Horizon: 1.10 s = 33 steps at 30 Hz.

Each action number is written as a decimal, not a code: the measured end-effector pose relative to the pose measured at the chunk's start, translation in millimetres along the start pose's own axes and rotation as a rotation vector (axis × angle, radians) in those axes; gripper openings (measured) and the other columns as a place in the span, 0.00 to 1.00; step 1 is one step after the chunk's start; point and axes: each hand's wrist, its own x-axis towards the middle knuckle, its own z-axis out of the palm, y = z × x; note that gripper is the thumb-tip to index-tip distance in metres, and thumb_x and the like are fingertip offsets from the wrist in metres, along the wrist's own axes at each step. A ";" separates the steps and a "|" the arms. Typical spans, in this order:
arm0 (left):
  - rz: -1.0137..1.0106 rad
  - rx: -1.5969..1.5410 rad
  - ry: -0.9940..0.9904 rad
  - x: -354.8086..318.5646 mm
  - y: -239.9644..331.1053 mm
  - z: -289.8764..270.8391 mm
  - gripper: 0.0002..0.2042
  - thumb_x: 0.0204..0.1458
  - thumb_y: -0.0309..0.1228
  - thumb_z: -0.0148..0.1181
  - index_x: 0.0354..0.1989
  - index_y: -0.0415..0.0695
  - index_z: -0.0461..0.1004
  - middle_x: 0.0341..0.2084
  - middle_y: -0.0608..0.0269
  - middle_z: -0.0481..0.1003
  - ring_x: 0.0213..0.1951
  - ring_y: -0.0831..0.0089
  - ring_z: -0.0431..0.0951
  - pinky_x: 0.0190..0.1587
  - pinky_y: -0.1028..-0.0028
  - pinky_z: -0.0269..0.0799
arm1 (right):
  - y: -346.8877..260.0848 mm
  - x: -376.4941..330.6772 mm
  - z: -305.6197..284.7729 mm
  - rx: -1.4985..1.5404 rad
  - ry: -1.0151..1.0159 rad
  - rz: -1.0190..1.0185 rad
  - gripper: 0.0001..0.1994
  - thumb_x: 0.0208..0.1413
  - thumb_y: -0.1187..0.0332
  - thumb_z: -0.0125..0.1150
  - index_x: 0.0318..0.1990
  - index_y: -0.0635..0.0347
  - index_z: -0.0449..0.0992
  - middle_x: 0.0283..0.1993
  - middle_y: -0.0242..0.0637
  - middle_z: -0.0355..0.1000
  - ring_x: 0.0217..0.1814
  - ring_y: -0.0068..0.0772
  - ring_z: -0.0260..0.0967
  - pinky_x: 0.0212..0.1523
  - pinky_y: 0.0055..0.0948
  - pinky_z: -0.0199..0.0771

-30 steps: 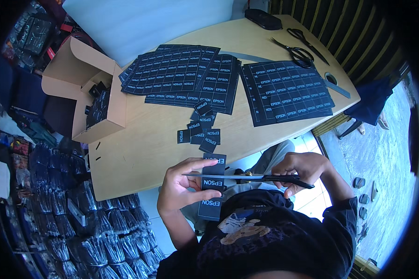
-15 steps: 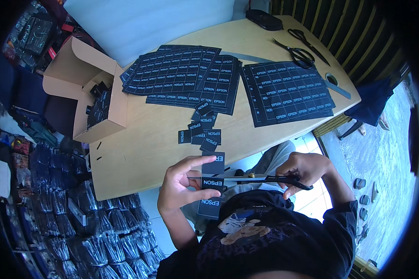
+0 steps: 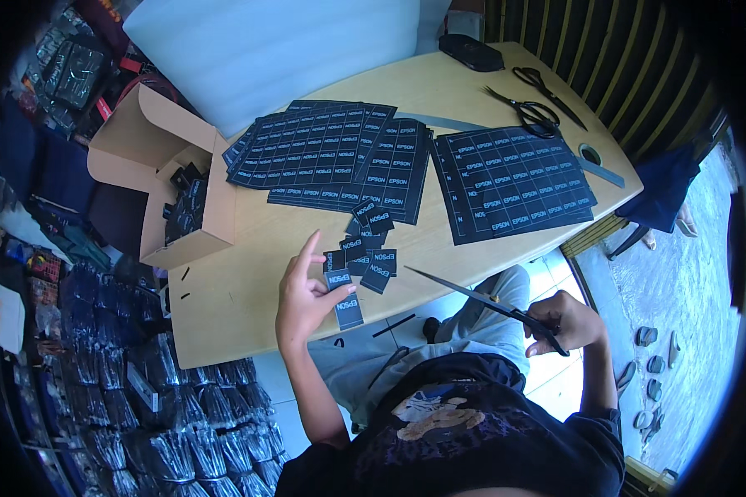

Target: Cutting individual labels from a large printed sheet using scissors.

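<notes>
The left grip, the left hand [image 3: 301,302], pinches a dark label strip [image 3: 349,312] narrowly, thumb across its front and one finger raised; whether this is one strip or two overlapping pieces, I cannot tell. That thumb probably keeps the strip flat while its near end hangs free, above the near side of the desk [image 3: 240,327]. The right grip, the right hand [image 3: 572,321], is wrapped around the handles of the long scissors [image 3: 466,290], seemingly for firm control. The blades look nearly together, aimed far and left, their tips to the right of the strip and apart from it.

Just beyond the strip lies a pile of loose labels [image 3: 376,272]; it crowds the left hand, though contact is unclear. Farther off, printed dark sheets spread in a left stack [image 3: 307,153] and a right stack [image 3: 518,178], likely set apart to stay within reach. A brown carton [image 3: 199,246] with dark pieces inside stands on the left, bounding that side. On the far right lie two more pairs of scissors [image 3: 541,123], a tape roll [image 3: 589,155] and a black case [image 3: 471,53], clear of both hands.
</notes>
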 end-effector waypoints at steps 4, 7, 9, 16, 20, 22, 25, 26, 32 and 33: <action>0.075 -0.287 0.018 -19.0 33.1 10.0 0.37 0.36 0.14 0.66 0.59 0.37 0.56 0.41 0.55 0.65 0.32 0.73 0.77 0.32 0.81 0.76 | -3.2 22.7 28.1 0.061 0.184 -0.020 0.24 0.32 0.55 0.77 0.29 0.67 0.75 0.22 0.34 0.72 0.23 0.22 0.69 0.23 0.20 0.63; 0.169 -0.470 -0.073 -25.3 46.9 31.6 0.34 0.34 0.13 0.67 0.54 0.32 0.60 0.40 0.55 0.66 0.36 0.72 0.77 0.37 0.79 0.77 | -25.9 59.6 57.7 0.403 0.252 -0.147 0.24 0.36 0.62 0.76 0.37 0.69 0.73 0.29 0.36 0.74 0.34 0.22 0.72 0.35 0.21 0.69; 0.215 -0.450 -0.075 -30.6 52.5 34.0 0.33 0.35 0.14 0.68 0.54 0.33 0.61 0.40 0.55 0.67 0.36 0.72 0.77 0.37 0.80 0.77 | -47.7 82.9 71.8 0.541 0.225 -0.188 0.23 0.38 0.67 0.74 0.40 0.71 0.71 0.32 0.37 0.74 0.38 0.22 0.71 0.40 0.23 0.69; 0.384 -0.447 0.181 -44.9 57.9 32.4 0.35 0.40 0.18 0.67 0.58 0.33 0.56 0.45 0.45 0.69 0.39 0.70 0.76 0.39 0.76 0.75 | -73.9 117.6 89.8 0.512 0.346 -0.287 0.10 0.46 0.73 0.67 0.30 0.65 0.71 0.19 0.22 0.61 0.20 0.09 0.51 0.18 0.19 0.47; 0.384 -0.512 0.181 -60.5 41.3 38.3 0.27 0.43 0.18 0.64 0.54 0.33 0.62 0.41 0.48 0.72 0.41 0.69 0.76 0.43 0.74 0.74 | -78.8 124.2 88.7 0.456 0.367 -0.279 0.10 0.45 0.72 0.68 0.30 0.65 0.71 0.20 0.23 0.62 0.21 0.10 0.52 0.19 0.18 0.50; 0.412 -0.422 0.166 -56.8 37.4 36.4 0.23 0.44 0.17 0.64 0.51 0.32 0.66 0.40 0.50 0.72 0.41 0.69 0.76 0.43 0.74 0.74 | -80.7 125.9 85.7 0.461 0.375 -0.309 0.11 0.45 0.71 0.69 0.30 0.65 0.71 0.20 0.24 0.63 0.21 0.10 0.52 0.19 0.18 0.50; 0.373 -0.336 0.161 -53.8 43.8 34.0 0.15 0.44 0.15 0.62 0.43 0.31 0.72 0.40 0.54 0.72 0.42 0.71 0.75 0.44 0.75 0.74 | -75.6 127.2 84.1 0.452 0.354 -0.295 0.13 0.44 0.69 0.70 0.32 0.67 0.71 0.21 0.26 0.65 0.22 0.11 0.57 0.22 0.17 0.55; 0.364 -0.374 0.195 -52.1 41.0 32.8 0.15 0.44 0.14 0.62 0.43 0.31 0.72 0.39 0.54 0.72 0.41 0.72 0.75 0.43 0.76 0.74 | -73.8 126.6 84.0 0.448 0.355 -0.296 0.13 0.44 0.69 0.70 0.32 0.67 0.71 0.21 0.26 0.65 0.22 0.11 0.57 0.22 0.17 0.55; 0.308 -0.400 0.367 -51.2 37.4 14.6 0.20 0.38 0.13 0.66 0.44 0.31 0.72 0.21 0.69 0.70 0.19 0.90 0.66 0.20 0.90 0.59 | -53.6 103.0 61.4 0.611 0.060 -0.373 0.23 0.38 0.63 0.75 0.36 0.69 0.72 0.24 0.30 0.69 0.26 0.17 0.66 0.28 0.18 0.65; 0.309 -0.402 0.379 -51.8 36.6 11.2 0.20 0.38 0.13 0.66 0.44 0.31 0.72 0.21 0.69 0.70 0.19 0.90 0.66 0.20 0.90 0.59 | -48.3 96.4 56.6 0.565 0.035 -0.354 0.24 0.36 0.61 0.76 0.36 0.69 0.73 0.24 0.29 0.69 0.25 0.17 0.66 0.26 0.18 0.64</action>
